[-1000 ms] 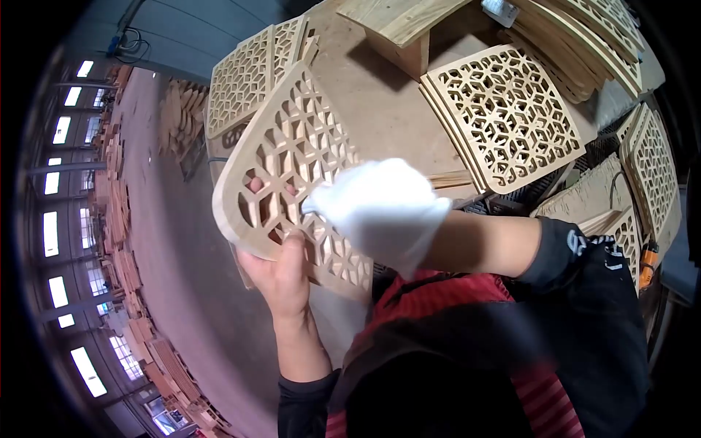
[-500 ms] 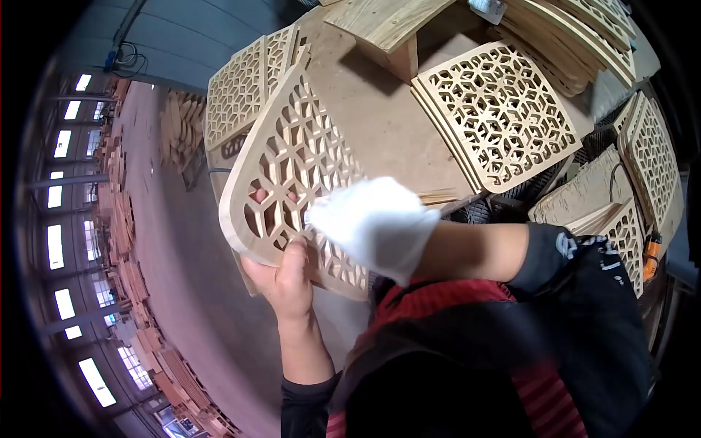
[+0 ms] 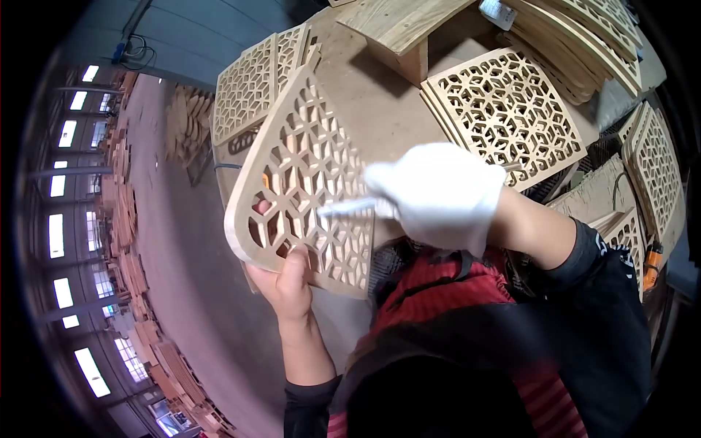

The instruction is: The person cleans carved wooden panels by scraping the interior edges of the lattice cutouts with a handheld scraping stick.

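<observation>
My left hand [image 3: 286, 286] is bare and closed on the lower corner of a pale wooden lattice panel [image 3: 252, 179], thumb on the near face and a fingertip showing through an opening. The panel stands tilted, its rounded corner toward the left. My right hand [image 3: 442, 193], in a white glove, is closed around a slim file-like tool [image 3: 350, 208]. The tool's pale blade reaches left to the lattice openings; whether it is inside one I cannot tell. Its other end sticks out behind the glove. Motion blurs the glove and blade slightly.
More lattice panels [image 3: 511, 109] lie stacked on the worktable [image 3: 358, 109], with another pair [image 3: 248, 87] at the far left. A wooden stand [image 3: 401, 29] is at the back. Curved boards [image 3: 555, 62] pile up behind. An orange-and-black tool [image 3: 652, 264] lies at right.
My right hand has moved to the right and slightly up, away from the panel, bringing the tool's blade into view. My left hand keeps its hold on the panel. The view has shifted slightly.
</observation>
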`<state>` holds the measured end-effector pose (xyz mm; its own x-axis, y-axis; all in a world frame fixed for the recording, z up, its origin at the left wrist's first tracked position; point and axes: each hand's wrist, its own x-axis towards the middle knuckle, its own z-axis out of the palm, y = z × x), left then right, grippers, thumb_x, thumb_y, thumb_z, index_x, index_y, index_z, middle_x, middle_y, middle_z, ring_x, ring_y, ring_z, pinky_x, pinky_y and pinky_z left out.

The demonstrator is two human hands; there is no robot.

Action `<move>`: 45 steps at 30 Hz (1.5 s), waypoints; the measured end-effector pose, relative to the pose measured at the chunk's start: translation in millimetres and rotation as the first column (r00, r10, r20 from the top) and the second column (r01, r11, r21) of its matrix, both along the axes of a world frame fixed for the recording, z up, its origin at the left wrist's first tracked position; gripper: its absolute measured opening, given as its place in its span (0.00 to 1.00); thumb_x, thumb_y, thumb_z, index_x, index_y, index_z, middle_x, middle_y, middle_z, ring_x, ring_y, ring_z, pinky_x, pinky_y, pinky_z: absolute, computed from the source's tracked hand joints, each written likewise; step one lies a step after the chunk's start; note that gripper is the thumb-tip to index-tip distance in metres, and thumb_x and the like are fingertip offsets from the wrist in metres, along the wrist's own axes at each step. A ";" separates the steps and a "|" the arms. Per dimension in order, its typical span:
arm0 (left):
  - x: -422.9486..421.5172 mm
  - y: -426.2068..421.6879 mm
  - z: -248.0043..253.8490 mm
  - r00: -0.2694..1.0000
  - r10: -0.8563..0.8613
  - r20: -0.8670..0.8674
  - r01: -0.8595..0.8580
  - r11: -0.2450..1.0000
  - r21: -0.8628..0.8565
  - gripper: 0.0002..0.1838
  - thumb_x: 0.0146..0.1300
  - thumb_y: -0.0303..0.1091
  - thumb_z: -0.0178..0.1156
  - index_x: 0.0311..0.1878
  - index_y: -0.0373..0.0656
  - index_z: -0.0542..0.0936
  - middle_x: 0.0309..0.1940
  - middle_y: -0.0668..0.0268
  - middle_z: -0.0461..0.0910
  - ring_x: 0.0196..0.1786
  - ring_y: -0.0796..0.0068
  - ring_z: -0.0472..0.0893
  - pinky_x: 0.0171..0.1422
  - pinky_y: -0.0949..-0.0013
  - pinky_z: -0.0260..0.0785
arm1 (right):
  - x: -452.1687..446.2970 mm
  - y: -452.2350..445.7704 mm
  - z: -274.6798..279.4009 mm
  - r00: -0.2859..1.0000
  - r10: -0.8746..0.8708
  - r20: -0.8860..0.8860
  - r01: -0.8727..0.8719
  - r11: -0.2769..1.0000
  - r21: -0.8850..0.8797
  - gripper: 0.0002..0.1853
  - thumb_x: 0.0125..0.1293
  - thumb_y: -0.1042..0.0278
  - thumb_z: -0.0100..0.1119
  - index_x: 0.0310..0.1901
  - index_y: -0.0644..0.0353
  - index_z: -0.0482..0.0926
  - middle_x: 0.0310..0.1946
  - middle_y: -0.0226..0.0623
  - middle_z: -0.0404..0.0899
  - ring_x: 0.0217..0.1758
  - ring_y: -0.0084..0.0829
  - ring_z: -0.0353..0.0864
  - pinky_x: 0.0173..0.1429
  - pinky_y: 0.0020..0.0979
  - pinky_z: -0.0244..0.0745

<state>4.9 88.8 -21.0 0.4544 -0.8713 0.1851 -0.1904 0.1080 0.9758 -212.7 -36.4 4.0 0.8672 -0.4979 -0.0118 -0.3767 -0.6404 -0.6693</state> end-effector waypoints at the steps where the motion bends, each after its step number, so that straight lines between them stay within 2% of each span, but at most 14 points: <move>1: -2.8 -0.7 1.8 0.999 0.017 -0.031 -0.017 1.000 0.010 0.37 0.48 0.18 0.51 0.67 0.28 0.62 0.62 0.53 0.68 0.64 0.63 0.72 0.71 0.61 0.61 | 1.5 0.2 5.7 0.996 -0.090 0.024 0.089 0.995 0.042 0.07 0.62 0.71 0.53 0.40 0.64 0.74 0.28 0.48 0.80 0.33 0.48 0.82 0.39 0.42 0.77; 4: -1.5 -2.3 1.5 0.999 -0.001 -0.048 0.001 1.000 0.002 0.37 0.47 0.18 0.50 0.67 0.29 0.62 0.61 0.54 0.68 0.63 0.63 0.72 0.71 0.62 0.61 | 7.8 4.4 3.2 0.991 -0.100 0.087 0.094 0.993 0.078 0.07 0.60 0.74 0.55 0.39 0.64 0.74 0.28 0.48 0.80 0.32 0.48 0.81 0.38 0.42 0.77; 5: -1.8 -1.7 1.8 0.999 -0.006 -0.037 0.006 1.000 0.004 0.37 0.47 0.18 0.51 0.67 0.29 0.62 0.61 0.54 0.68 0.64 0.63 0.71 0.71 0.62 0.61 | 8.7 6.6 -8.1 0.982 -0.042 0.185 0.058 0.995 -0.080 0.09 0.55 0.77 0.58 0.39 0.65 0.73 0.27 0.49 0.80 0.32 0.49 0.82 0.37 0.42 0.77; 8: -10.6 -1.1 3.6 1.000 -0.023 -0.019 0.023 1.000 0.013 0.37 0.49 0.18 0.52 0.67 0.29 0.62 0.62 0.54 0.68 0.65 0.63 0.70 0.72 0.61 0.60 | 22.6 12.2 -16.8 0.976 -0.068 0.208 0.104 0.980 -0.168 0.21 0.51 0.66 0.69 0.44 0.62 0.71 0.22 0.41 0.78 0.27 0.47 0.81 0.31 0.41 0.75; 12: -23.8 -3.6 0.7 0.995 -0.053 0.082 0.050 0.998 0.040 0.36 0.49 0.19 0.53 0.67 0.29 0.63 0.61 0.54 0.70 0.64 0.63 0.71 0.70 0.62 0.62 | 51.3 19.1 -15.4 0.899 -0.036 0.437 0.133 0.972 -0.193 0.36 0.30 0.76 0.78 0.47 0.65 0.70 0.32 0.48 0.82 0.38 0.50 0.84 0.40 0.40 0.79; 13: -18.6 -3.6 2.4 0.995 -0.077 0.066 0.074 0.996 0.057 0.37 0.50 0.19 0.54 0.68 0.29 0.61 0.63 0.54 0.68 0.65 0.63 0.70 0.71 0.61 0.60 | 55.4 17.2 -10.9 0.977 -0.040 0.211 0.073 0.985 -0.154 0.38 0.26 0.75 0.79 0.45 0.66 0.70 0.31 0.48 0.82 0.38 0.50 0.84 0.39 0.40 0.79; 17: -11.7 2.1 1.8 0.995 -0.059 0.085 0.053 0.996 0.078 0.37 0.49 0.18 0.54 0.68 0.31 0.61 0.63 0.55 0.67 0.66 0.63 0.69 0.72 0.61 0.60 | 25.2 14.8 -3.0 0.984 -0.024 0.179 0.053 0.985 -0.163 0.36 0.25 0.73 0.79 0.42 0.66 0.70 0.30 0.48 0.81 0.34 0.48 0.84 0.36 0.41 0.79; 24: -13.8 -2.0 -0.9 0.999 -0.032 0.011 0.031 0.999 0.034 0.36 0.50 0.16 0.54 0.67 0.30 0.61 0.63 0.54 0.67 0.65 0.63 0.70 0.72 0.62 0.60 | 51.8 19.6 -28.1 0.886 -0.039 0.462 0.135 0.975 -0.176 0.24 0.38 0.73 0.70 0.40 0.63 0.71 0.26 0.43 0.79 0.30 0.48 0.82 0.34 0.41 0.77; 28: -21.1 0.7 -4.6 0.998 -0.054 0.040 0.053 0.998 0.023 0.35 0.52 0.18 0.57 0.67 0.30 0.61 0.63 0.55 0.67 0.65 0.64 0.70 0.71 0.62 0.60 | 25.0 12.9 -4.2 0.995 0.000 0.104 0.019 0.984 -0.177 0.25 0.38 0.67 0.73 0.39 0.62 0.71 0.28 0.44 0.79 0.32 0.47 0.83 0.34 0.40 0.78; 32: -28.6 -4.4 -3.2 0.989 -0.074 0.129 0.072 0.997 0.020 0.35 0.52 0.17 0.56 0.67 0.31 0.61 0.62 0.56 0.67 0.64 0.64 0.70 0.71 0.62 0.61 | 56.3 21.9 -34.1 0.879 -0.074 0.471 0.166 0.974 -0.157 0.27 0.33 0.73 0.74 0.39 0.62 0.71 0.27 0.43 0.79 0.32 0.47 0.83 0.34 0.41 0.78; 37: -25.9 -3.7 -1.3 0.999 0.031 -0.010 -0.031 1.000 0.005 0.35 0.48 0.17 0.55 0.65 0.30 0.63 0.59 0.55 0.70 0.61 0.63 0.73 0.69 0.61 0.63 | 19.1 14.3 -10.1 0.981 -0.064 0.181 0.090 0.986 -0.139 0.26 0.31 0.76 0.71 0.37 0.63 0.71 0.29 0.44 0.80 0.33 0.46 0.83 0.34 0.40 0.78; 40: -30.1 -4.8 -2.6 0.999 0.036 -0.028 -0.036 0.999 -0.018 0.37 0.45 0.17 0.53 0.65 0.30 0.63 0.59 0.54 0.71 0.61 0.62 0.74 0.69 0.61 0.63 | 29.0 14.5 -20.2 0.954 -0.006 0.301 0.056 0.986 -0.158 0.22 0.38 0.74 0.69 0.37 0.62 0.71 0.27 0.44 0.79 0.32 0.45 0.83 0.34 0.41 0.77; 42: -35.7 -5.2 -1.3 0.997 0.033 0.068 -0.032 0.999 -0.016 0.37 0.45 0.17 0.52 0.65 0.30 0.63 0.59 0.54 0.71 0.61 0.61 0.73 0.70 0.61 0.62 | 58.0 19.9 -34.8 0.805 -0.054 0.591 0.261 0.927 -0.270 0.08 0.55 0.72 0.55 0.36 0.62 0.72 0.25 0.44 0.78 0.31 0.44 0.83 0.33 0.41 0.78; 45: -24.5 -3.7 2.6 0.999 0.024 -0.021 -0.024 1.000 0.009 0.36 0.44 0.17 0.53 0.64 0.30 0.65 0.60 0.55 0.71 0.63 0.62 0.72 0.71 0.61 0.61 | 52.2 10.7 -24.4 0.980 -0.044 0.194 0.074 0.986 -0.149 0.05 0.61 0.72 0.52 0.38 0.62 0.72 0.25 0.43 0.78 0.29 0.44 0.82 0.34 0.41 0.78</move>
